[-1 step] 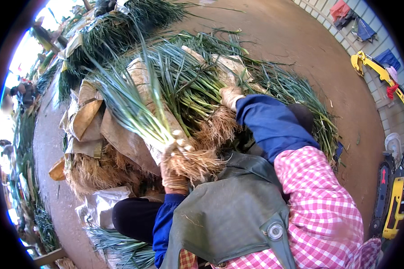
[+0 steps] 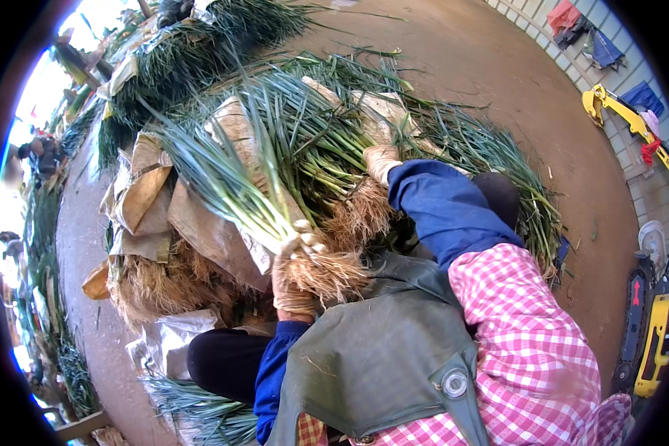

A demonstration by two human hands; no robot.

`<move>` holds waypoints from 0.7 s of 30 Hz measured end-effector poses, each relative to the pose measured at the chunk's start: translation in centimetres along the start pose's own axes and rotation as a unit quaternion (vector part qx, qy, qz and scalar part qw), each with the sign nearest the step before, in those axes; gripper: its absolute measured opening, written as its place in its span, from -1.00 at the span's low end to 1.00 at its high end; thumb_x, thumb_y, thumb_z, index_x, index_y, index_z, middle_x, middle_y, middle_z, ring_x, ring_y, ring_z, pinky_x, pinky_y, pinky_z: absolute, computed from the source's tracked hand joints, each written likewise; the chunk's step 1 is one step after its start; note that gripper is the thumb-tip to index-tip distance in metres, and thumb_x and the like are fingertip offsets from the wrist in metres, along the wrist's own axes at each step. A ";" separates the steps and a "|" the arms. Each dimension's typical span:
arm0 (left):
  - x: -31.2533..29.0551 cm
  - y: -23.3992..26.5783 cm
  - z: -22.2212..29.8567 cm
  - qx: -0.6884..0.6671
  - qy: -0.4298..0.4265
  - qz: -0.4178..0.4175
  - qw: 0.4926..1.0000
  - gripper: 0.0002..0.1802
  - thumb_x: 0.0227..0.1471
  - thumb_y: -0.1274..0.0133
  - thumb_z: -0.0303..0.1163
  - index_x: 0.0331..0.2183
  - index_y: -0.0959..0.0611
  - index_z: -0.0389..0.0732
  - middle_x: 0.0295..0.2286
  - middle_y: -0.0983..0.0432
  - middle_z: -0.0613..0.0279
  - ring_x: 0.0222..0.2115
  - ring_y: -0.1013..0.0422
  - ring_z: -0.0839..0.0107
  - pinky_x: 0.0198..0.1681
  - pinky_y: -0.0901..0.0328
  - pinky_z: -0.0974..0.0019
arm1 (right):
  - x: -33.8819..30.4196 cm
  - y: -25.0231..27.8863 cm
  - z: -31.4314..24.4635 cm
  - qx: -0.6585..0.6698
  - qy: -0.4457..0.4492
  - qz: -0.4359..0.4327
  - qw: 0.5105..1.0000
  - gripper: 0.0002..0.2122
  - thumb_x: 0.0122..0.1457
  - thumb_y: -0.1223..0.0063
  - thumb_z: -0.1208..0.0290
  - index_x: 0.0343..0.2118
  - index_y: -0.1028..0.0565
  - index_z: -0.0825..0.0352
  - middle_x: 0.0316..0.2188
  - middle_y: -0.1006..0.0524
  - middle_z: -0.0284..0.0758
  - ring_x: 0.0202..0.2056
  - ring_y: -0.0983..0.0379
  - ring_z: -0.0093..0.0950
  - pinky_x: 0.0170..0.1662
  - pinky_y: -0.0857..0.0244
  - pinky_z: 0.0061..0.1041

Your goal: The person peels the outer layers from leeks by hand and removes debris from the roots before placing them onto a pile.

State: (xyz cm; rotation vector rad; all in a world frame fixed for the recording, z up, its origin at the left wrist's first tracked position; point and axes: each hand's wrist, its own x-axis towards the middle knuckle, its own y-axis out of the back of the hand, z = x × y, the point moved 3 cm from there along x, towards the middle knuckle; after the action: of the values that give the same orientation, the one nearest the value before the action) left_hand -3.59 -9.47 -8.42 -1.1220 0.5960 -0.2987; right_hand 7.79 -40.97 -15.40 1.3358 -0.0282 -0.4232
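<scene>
My left hand (image 2: 293,296), in a light glove, is closed around a bunch of green onions (image 2: 271,215) just above my lap. Their white bulbs and tan roots point toward me, and the long leaves fan out to the far left. Farther ahead and to the right, my gloved right hand (image 2: 381,163) is closed at the stalks of a heap of green onions (image 2: 327,167); its fingertips are partly hidden. Brown matted roots (image 2: 357,212) hang just below that hand. A dark green apron (image 2: 379,342) covers my lap.
Cloth-wrapped bundles with roots (image 2: 156,286) stand at the left. More green onions (image 2: 513,171) lie to the right, and a big pile (image 2: 201,67) sits far left. A white plastic sheet (image 2: 175,342) is near my left knee. Yellow toy-like machinery (image 2: 650,346) stands along the right wall.
The bunch in my left hand has shifted slightly, and its leaves have settled lower and spread. My right hand and forearm have moved slightly left.
</scene>
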 end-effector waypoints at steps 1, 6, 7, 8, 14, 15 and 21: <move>0.3 0.2 -0.7 -0.003 0.030 -0.004 1.000 -0.64 0.00 0.00 -0.52 -0.10 -0.40 -0.31 -0.38 -0.45 0.12 -0.43 -0.41 0.32 -0.35 -0.40 0.26 | 0.4 -0.3 -0.2 -0.024 -0.018 0.008 1.000 -0.80 0.08 0.01 0.30 -0.29 -0.56 0.23 -0.38 -0.58 -0.24 -0.30 -0.54 -0.31 -0.28 -0.40 -0.29; 1.5 1.7 -0.8 -0.008 0.035 -0.044 0.998 -0.72 0.01 -0.03 -0.44 -0.21 -0.49 -0.37 -0.42 -0.42 0.09 -0.39 -0.39 0.23 -0.31 -0.37 0.17 | 1.6 7.9 1.9 0.190 0.074 0.013 0.979 -0.81 0.08 0.02 0.32 -0.37 -0.56 0.31 -0.44 -0.57 -0.24 -0.44 -0.51 -0.39 -0.46 -0.37 -0.35; 1.6 2.3 -0.5 -0.030 0.042 -0.069 0.996 -0.71 0.01 -0.03 -0.43 -0.21 -0.50 -0.38 -0.40 -0.45 0.04 -0.37 -0.41 0.18 -0.28 -0.38 0.15 | 1.3 10.5 2.0 0.222 0.086 0.042 0.970 -0.82 0.08 -0.01 0.32 -0.37 -0.55 0.32 -0.45 -0.57 -0.25 -0.46 -0.50 -0.43 -0.47 -0.37 -0.40; 1.8 2.7 -0.6 -0.054 0.051 -0.095 0.993 -0.71 0.01 -0.03 -0.42 -0.21 -0.50 -0.39 -0.38 -0.47 -0.01 -0.35 -0.44 0.13 -0.26 -0.40 0.13 | 0.3 12.2 2.2 0.351 0.104 -0.007 0.931 -0.82 0.09 -0.01 0.33 -0.37 -0.56 0.31 -0.45 -0.56 -0.25 -0.46 -0.49 -0.47 -0.47 -0.37 -0.46; 2.1 2.2 -1.6 -0.007 0.019 -0.055 0.998 -0.56 -0.02 -0.03 -0.38 -0.13 -0.47 -0.49 -0.11 -0.41 -0.26 -0.08 -0.38 -0.07 -0.02 -0.33 -0.01 | -9.5 10.2 -4.8 0.728 0.198 -0.257 0.605 -0.79 0.15 -0.01 0.36 -0.21 -0.52 0.34 -0.41 -0.56 -0.27 -0.44 -0.48 -0.57 -0.41 -0.38 -0.60; 2.2 2.4 -2.1 -0.025 0.034 -0.052 0.998 -0.57 -0.02 -0.03 -0.39 -0.14 -0.47 -0.50 -0.13 -0.44 -0.23 -0.11 -0.41 -0.04 -0.04 -0.35 0.02 | -11.3 9.1 -6.5 0.741 0.145 -0.296 0.585 -0.79 0.16 -0.01 0.37 -0.19 -0.51 0.34 -0.41 -0.55 -0.28 -0.45 -0.47 -0.57 -0.40 -0.37 -0.60; 2.7 5.2 -2.2 0.020 0.024 0.008 0.999 -0.67 -0.04 -0.05 -0.49 -0.20 -0.52 -0.46 -0.25 -0.51 -0.10 -0.29 -0.49 0.13 -0.20 -0.44 0.17 | -10.6 4.5 -11.5 0.722 0.184 -0.308 0.591 -0.86 0.12 -0.07 0.35 -0.36 -0.51 0.31 -0.57 -0.48 -0.43 -0.57 -0.38 -0.64 -0.54 -0.27 -0.61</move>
State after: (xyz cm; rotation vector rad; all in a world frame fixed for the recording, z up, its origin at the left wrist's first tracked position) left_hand -3.05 -10.37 -14.59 -1.0729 0.6385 -0.3244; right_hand 2.27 -26.20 -11.63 3.0988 0.5900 -0.7409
